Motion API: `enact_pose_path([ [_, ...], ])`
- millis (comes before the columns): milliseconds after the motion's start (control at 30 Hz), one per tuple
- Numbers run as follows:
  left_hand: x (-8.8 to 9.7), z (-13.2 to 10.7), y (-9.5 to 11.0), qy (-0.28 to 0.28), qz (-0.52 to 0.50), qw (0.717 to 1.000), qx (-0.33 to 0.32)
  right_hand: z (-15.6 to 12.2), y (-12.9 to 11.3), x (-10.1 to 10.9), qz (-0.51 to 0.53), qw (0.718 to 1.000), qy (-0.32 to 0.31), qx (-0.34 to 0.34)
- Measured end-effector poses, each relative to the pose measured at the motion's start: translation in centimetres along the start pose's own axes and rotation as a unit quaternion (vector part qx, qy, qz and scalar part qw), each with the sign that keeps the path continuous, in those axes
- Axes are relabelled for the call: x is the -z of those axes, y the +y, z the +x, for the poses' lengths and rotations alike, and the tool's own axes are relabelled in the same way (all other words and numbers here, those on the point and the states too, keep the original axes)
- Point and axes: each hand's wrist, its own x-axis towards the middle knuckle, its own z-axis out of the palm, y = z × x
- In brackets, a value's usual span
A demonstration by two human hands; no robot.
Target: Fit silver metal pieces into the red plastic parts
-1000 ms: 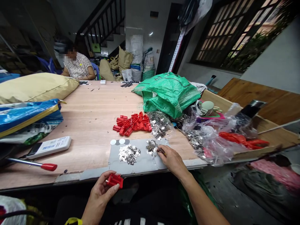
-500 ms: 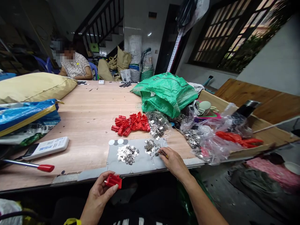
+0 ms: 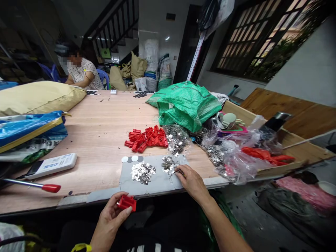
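In front of the table edge, my left hand [image 3: 111, 217] grips a red plastic housing [image 3: 127, 202] with its hollow side up, thumb at the near edge and fingers behind. Over the grey mat [image 3: 157, 183], my right hand [image 3: 193, 182] is closed on a slim tool that looks like tweezers [image 3: 180, 171], mostly covered by the fingers. Its tip is at the right edge of a small heap of metal parts [image 3: 168, 163]. To the left on the mat lies a larger pile of shiny flat metal pieces [image 3: 143, 172]. Behind the mat are several more red housings [image 3: 147, 138].
A clear bag of metal parts [image 3: 178, 139] and a green woven sack [image 3: 187, 105] stand behind the mat. Plastic bags [image 3: 236, 159] crowd the right. At left are a red-knobbed lever [image 3: 51, 188] and a white device [image 3: 56, 164]. Another person [image 3: 85, 73] sits across the table.
My right hand has shifted slightly left, its tool still at the small heap. My left hand and the red housing have hardly moved. The person across has turned and leaned a little.
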Motion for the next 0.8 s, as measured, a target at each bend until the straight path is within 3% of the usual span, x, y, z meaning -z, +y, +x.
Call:
enact_pose_path([
  [367,0.1,0.3,-0.7,0.014,-0.001,1.0,-0.002,0.4,0.7,0.3,0.019,0.997,0.056,-0.052],
  [633,-0.1,-0.2,0.3,0.003,-0.012,1.0,-0.003,-1.2,0.8,0.7,0.066,0.99,-0.001,-0.127],
  [800,-0.3,-0.3,0.7,0.01,-0.001,1.0,-0.005,-1.5,1.4,1.0,0.056,0.992,0.042,-0.109],
])
